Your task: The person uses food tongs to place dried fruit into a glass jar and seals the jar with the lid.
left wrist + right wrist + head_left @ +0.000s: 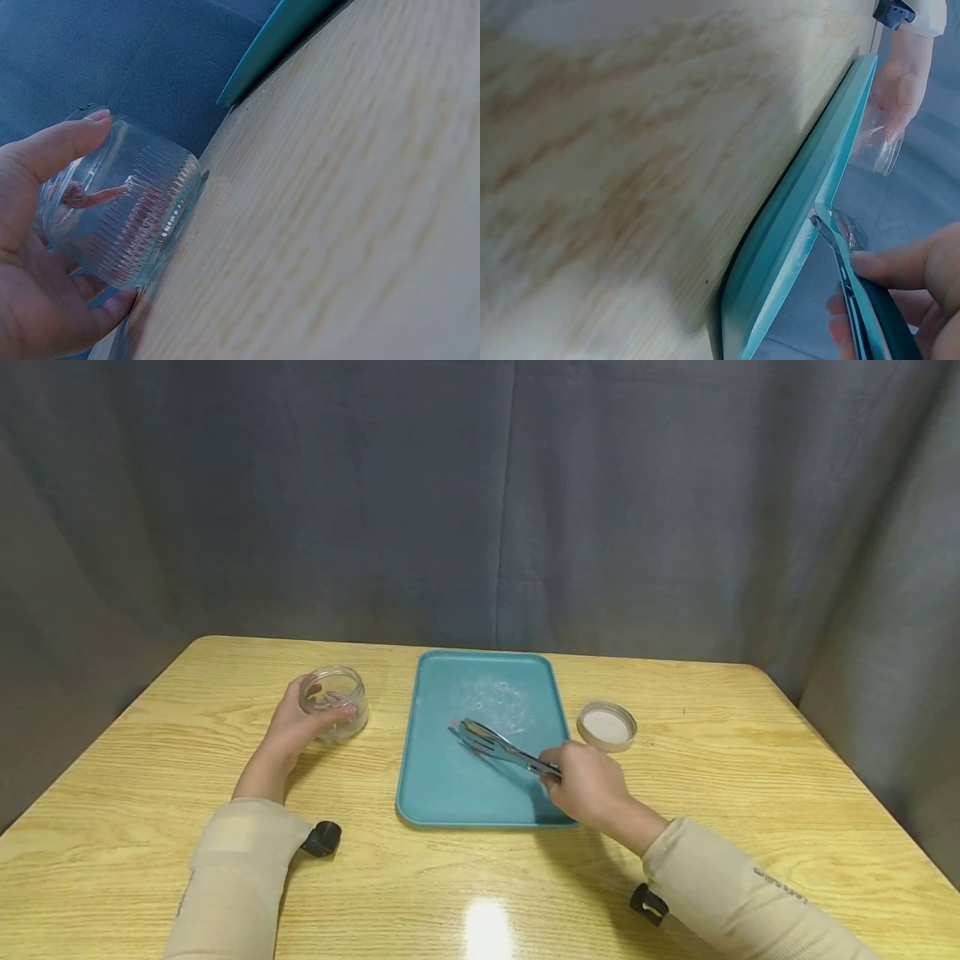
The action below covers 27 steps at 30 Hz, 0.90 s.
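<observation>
My left hand grips a clear ribbed glass jar, thumb on the near side, at the left of the table. Through the glass in the left wrist view a few reddish, stick-like pieces show inside. My right hand holds metal tongs slanting low over a teal tray. Beside the tongs' tip a small pinkish bit shows; in the right wrist view the tip is close over the tray, and what lies between its arms is too small to make out.
A round jar lid lies inner side up to the right of the tray. White powdery smears mark the tray's far half. The wooden table ends at a grey curtain behind.
</observation>
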Motion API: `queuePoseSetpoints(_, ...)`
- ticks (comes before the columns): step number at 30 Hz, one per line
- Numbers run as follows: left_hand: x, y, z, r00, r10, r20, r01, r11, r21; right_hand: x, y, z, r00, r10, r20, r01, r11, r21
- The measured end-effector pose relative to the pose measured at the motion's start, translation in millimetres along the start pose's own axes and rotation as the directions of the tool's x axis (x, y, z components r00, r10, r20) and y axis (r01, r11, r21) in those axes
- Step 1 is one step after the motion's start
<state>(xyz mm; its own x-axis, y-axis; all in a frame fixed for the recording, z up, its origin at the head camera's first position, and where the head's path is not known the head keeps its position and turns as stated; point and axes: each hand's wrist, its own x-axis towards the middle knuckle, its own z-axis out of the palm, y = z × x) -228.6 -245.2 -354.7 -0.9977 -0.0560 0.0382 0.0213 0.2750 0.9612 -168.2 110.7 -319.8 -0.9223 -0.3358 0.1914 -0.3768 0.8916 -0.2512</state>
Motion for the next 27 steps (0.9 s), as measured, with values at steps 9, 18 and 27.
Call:
queuePoseSetpoints(9, 1.2, -0.1, 0.5, 1.0, 0.003, 0.001, -0.003, 1.0, 0.011, -5.2, 3.4, -0.2, 0.999, -0.041, -0.019, 0.041, 0.999, 0.0)
queuePoseSetpoints(18, 1.3, -0.1, 0.2, 1.0, 0.002, -0.006, -0.001, 1.0, 0.021, -4.4, 9.4, -15.6, 1.0, -0.021, -0.021, 0.022, 0.999, 0.03)
queuePoseSetpoints(27, 1.2, -1.4, -0.2, 1.0, -0.003, -0.017, 0.004, 1.0, 0.025, 17.4, 7.4, -51.5, 0.988, -0.023, -0.154, 0.028, 0.999, 0.03)
